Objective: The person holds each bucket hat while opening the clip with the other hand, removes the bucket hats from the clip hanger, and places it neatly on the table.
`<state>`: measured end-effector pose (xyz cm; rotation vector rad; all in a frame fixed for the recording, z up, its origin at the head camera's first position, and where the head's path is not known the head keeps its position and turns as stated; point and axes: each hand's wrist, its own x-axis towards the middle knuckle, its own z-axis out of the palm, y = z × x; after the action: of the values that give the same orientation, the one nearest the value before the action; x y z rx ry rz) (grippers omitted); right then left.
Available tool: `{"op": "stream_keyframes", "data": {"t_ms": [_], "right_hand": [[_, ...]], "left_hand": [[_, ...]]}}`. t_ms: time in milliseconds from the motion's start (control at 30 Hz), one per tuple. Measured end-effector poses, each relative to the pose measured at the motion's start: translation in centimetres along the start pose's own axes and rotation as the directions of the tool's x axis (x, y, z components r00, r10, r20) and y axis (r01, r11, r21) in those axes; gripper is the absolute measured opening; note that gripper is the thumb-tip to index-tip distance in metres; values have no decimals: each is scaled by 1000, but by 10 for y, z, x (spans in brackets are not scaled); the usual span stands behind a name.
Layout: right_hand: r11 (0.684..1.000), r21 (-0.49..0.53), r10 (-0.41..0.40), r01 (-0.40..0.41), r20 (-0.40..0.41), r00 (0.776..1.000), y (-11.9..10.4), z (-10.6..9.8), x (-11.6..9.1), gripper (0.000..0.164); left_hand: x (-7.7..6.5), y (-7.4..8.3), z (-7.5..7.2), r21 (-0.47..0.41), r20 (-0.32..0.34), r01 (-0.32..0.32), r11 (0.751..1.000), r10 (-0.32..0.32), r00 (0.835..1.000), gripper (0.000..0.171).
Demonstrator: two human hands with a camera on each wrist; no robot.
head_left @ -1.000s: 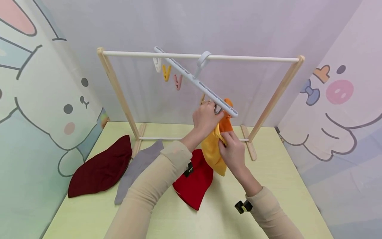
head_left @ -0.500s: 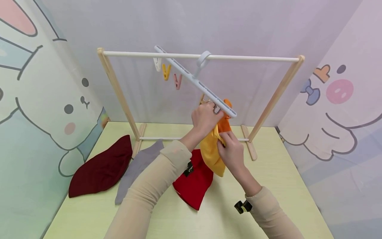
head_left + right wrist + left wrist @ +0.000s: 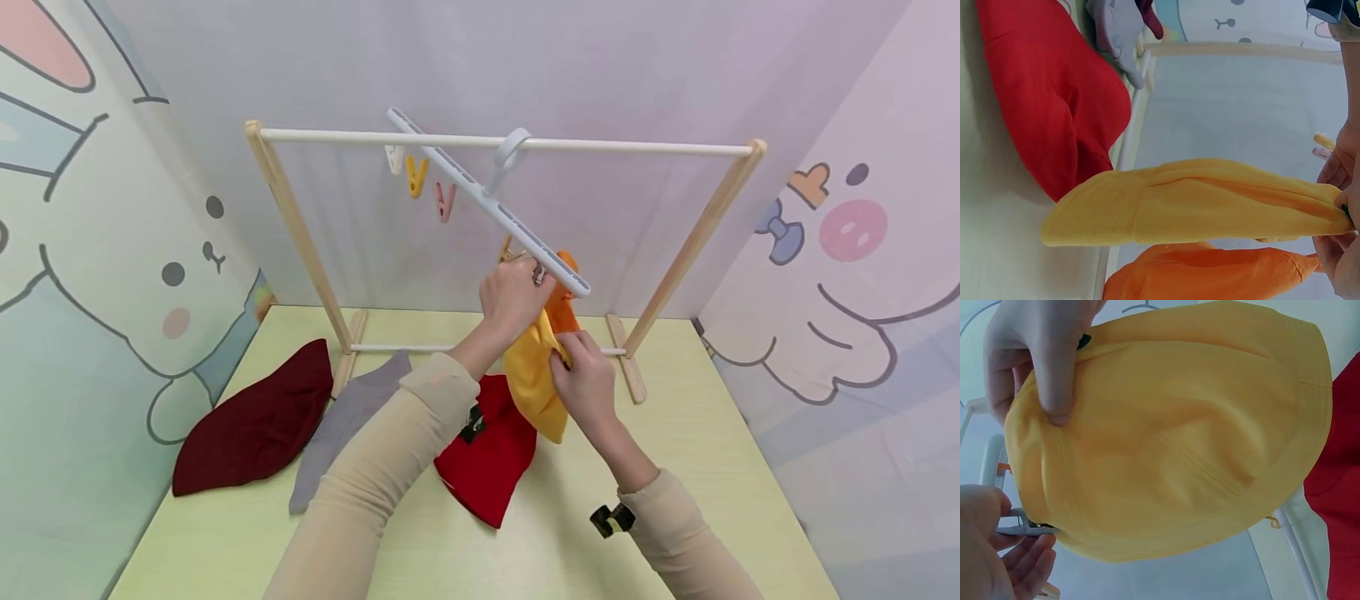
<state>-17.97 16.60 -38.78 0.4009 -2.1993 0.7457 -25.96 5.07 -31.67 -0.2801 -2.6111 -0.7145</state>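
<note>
My left hand [image 3: 512, 300] pinches a grey clothespin [image 3: 1021, 526], whose tip meets the edge of a yellow bucket hat [image 3: 534, 379]. The hat's brim is gripped by my right hand [image 3: 585, 377], lower and to the right; its thumb lies on the cloth in the left wrist view. Just above both hands is the near end of a pale blue hanger [image 3: 517, 225], hooked over a white rod [image 3: 637, 147]. An orange hat [image 3: 1210, 275] hangs behind the yellow one. How far the clothespin has closed on the cloth is unclear.
White [image 3: 394, 158], yellow [image 3: 416, 177] and pink clothespins [image 3: 445, 202] hang from the hanger's far half. On the table [image 3: 675, 450] lie a red hat [image 3: 491, 467], a grey hat [image 3: 345, 417] and a maroon hat [image 3: 258, 425]. Wooden posts [image 3: 693, 250] carry the rod.
The hanger has turned slightly, its near end drifting left and its far end rising a little. My left hand has shifted slightly left; the right hand keeps its hold on the yellow bucket hat.
</note>
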Motion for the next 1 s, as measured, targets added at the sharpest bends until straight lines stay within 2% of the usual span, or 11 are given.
{"op": "stream_keyframes", "data": {"t_ms": [467,600,833,1000], "right_hand": [[997,-20,73,-73,-10,997,11,-4,-3,11],[995,-39,88,-89,-9,996,14,-6,-5,11],[993,-54,103,-104,-18,994,22,-8,-7,11],[989,-76,127,-128,-18,992,27,-9,-10,11]], "left_hand": [[-1,-1,1,-27,-48,-27,999,26,999,28],[0,1,1,-40,-39,-27,999,26,999,28],[-1,8,-1,-127,-3,28,991,-29,1000,28],[-1,14,-3,-152,24,21,988,-18,1000,30]]}}
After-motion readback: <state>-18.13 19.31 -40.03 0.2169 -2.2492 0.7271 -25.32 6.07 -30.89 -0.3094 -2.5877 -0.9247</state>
